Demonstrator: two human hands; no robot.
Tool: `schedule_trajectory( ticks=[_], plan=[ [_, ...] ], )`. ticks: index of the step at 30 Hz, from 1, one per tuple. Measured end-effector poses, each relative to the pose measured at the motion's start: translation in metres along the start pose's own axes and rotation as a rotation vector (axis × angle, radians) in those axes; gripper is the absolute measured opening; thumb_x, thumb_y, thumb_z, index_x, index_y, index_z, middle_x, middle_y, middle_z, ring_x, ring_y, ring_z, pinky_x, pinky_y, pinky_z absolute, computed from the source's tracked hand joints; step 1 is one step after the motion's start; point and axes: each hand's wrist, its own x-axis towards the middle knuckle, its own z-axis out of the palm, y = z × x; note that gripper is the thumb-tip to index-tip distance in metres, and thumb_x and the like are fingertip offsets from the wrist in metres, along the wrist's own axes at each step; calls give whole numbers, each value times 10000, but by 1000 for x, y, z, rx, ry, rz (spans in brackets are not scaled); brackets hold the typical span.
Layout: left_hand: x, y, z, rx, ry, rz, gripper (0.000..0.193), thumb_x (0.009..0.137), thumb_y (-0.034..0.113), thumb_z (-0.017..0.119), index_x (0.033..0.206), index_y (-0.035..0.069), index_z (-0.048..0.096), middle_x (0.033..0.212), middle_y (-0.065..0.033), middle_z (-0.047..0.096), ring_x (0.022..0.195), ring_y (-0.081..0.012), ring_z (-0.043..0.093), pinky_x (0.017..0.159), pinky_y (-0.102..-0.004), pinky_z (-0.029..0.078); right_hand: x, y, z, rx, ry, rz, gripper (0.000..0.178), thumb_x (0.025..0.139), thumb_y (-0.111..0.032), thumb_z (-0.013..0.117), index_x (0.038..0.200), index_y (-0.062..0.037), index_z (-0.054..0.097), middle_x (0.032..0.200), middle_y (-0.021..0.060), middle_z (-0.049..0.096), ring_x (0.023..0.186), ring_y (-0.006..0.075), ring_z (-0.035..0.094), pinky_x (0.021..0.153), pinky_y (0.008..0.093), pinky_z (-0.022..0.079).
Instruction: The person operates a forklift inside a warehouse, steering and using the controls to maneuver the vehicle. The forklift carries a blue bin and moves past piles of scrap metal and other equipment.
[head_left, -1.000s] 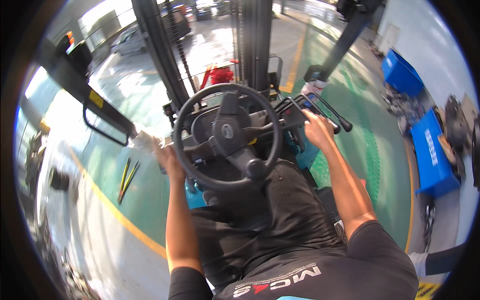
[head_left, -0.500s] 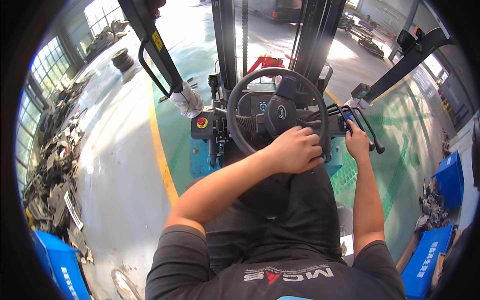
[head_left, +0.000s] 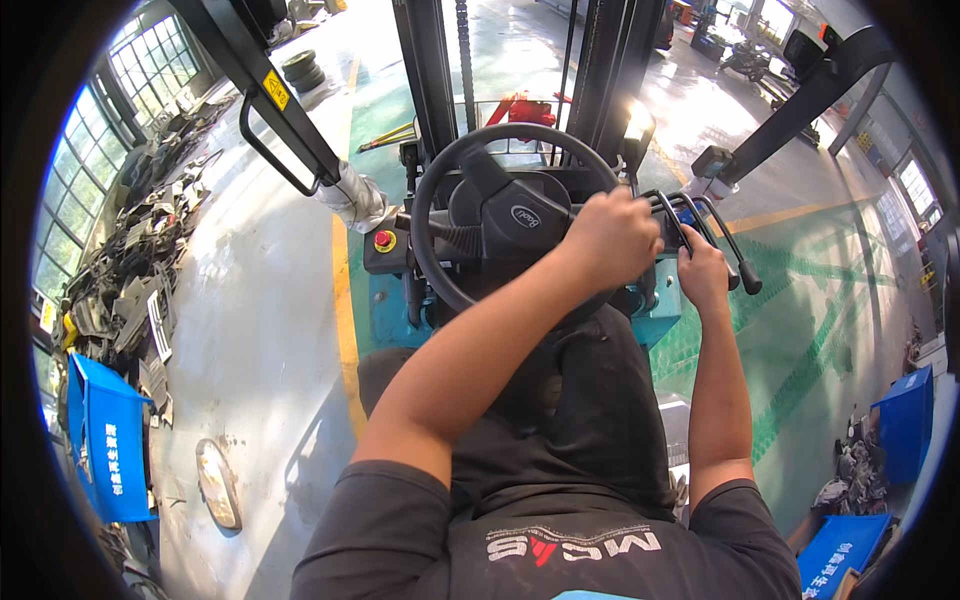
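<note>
A black steering wheel (head_left: 432,190) of a forklift stands in front of me, its hub turned at a slant. My left hand (head_left: 615,240) reaches across to the wheel's right side, its fingers curled on the rim and slightly blurred. What lies under the palm is hidden. Right of the wheel, my right hand (head_left: 703,272) is closed around one of the black control levers (head_left: 668,215). Another bent lever with a black knob (head_left: 750,278) stands just right of that hand.
Dark mast uprights (head_left: 425,70) rise ahead, with a red object (head_left: 522,110) beyond. A red stop button (head_left: 385,240) sits left of the wheel. Scrap parts (head_left: 125,270) and a blue bin (head_left: 110,435) line the left; tyres (head_left: 303,70) stand farther off. Another blue bin (head_left: 905,420) is at right.
The wheel has turned counterclockwise, and my left hand has gone up with its right side. My right hand stays on the lever. Tyres and vehicle beyond have shifted rightward in view.
</note>
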Motion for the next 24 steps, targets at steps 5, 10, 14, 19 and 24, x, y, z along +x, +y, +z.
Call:
schedule_trajectory(
  ticks=[5, 10, 14, 19, 24],
  plan=[
    [-31, 37, -24, -5, 40, -79, 273, 852, 286, 816, 706, 115, 661, 793, -31, 591, 813, -249, 598, 738, -379, 530, 40, 18, -13, -9, 15, -53, 396, 957, -148, 629, 1346, -98, 691, 1102, 239, 755, 1019, 429, 727, 917, 527, 566],
    [-55, 10, -55, 35, 45, -88, 254, 838, 237, 833, 709, 114, 653, 777, -37, 584, 769, -253, 574, 703, -385, 519, 76, 28, -9, -41, 10, -113, 390, 968, -172, 622, 1350, -122, 684, 1106, 217, 758, 1029, 421, 724, 911, 536, 571],
    [-71, -20, -62, 48, 80, -86, 191, 847, 180, 822, 745, 107, 679, 771, -49, 589, 739, -267, 578, 666, -392, 521, 99, 20, 15, -149, -3, -162, 412, 972, -179, 613, 1379, -138, 658, 1089, 201, 754, 1020, 414, 725, 905, 535, 574],
    [-66, -26, -32, 1, 68, -35, 187, 868, 155, 791, 746, 95, 663, 751, -50, 559, 730, -268, 578, 652, -390, 520, 106, 16, 42, -139, 54, -191, 394, 969, -193, 621, 1355, -153, 690, 1064, 170, 758, 981, 401, 737, 876, 519, 589],
    [-72, -25, -23, 46, 121, -186, 173, 857, 165, 796, 759, 87, 677, 791, -60, 581, 777, -272, 601, 683, -397, 532, 104, 15, 53, -2, 73, -217, 353, 963, -184, 626, 1307, -154, 701, 1038, 172, 759, 969, 409, 729, 873, 530, 579]
  ],
)
